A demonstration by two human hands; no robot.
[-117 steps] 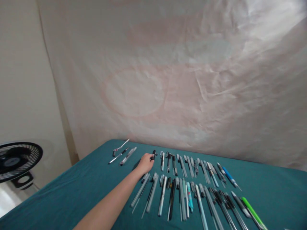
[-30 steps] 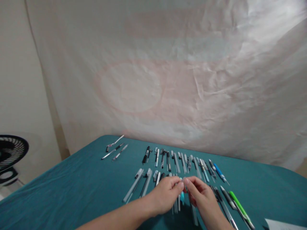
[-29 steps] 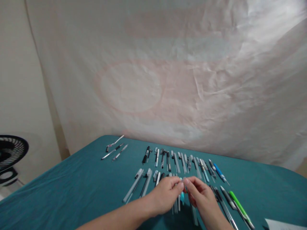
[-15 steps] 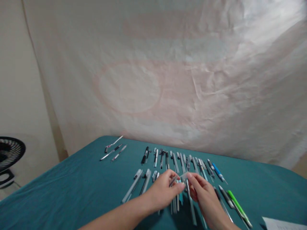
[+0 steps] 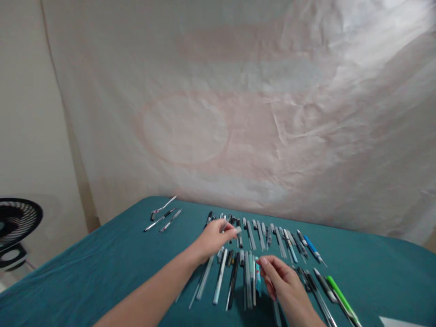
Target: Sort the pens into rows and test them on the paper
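Over the rear row of pens, my left hand [image 5: 215, 236] is closed around a thin pen. The pen's translucent end [image 5: 238, 230] sticks out past my fingertips, and the rest is mostly hidden in the fingers. Nearer to me, my right hand [image 5: 284, 281] hovers with thumb and forefinger drawn together. Whether anything is between them is too small to tell. Just left of these fingertips lies a turquoise pen [image 5: 258, 274]. Beside it in the front row are a black pen [image 5: 233, 281] and a white pen [image 5: 220, 277]. Several clear-capped pens fill the rear row.
A green pen [image 5: 342, 297] and a blue pen [image 5: 314, 250] lie on the right. Three slim pens, one of them a silver-and-black pen [image 5: 159, 220], sit apart at the far left. White paper [image 5: 395, 321] shows at the lower right. A black fan [image 5: 20, 222] stands beyond the green cloth [image 5: 112, 268].
My hands have parted. The left moved away and left over the rear row with the pen; the right dropped slightly nearer to me. The view shifted a little.
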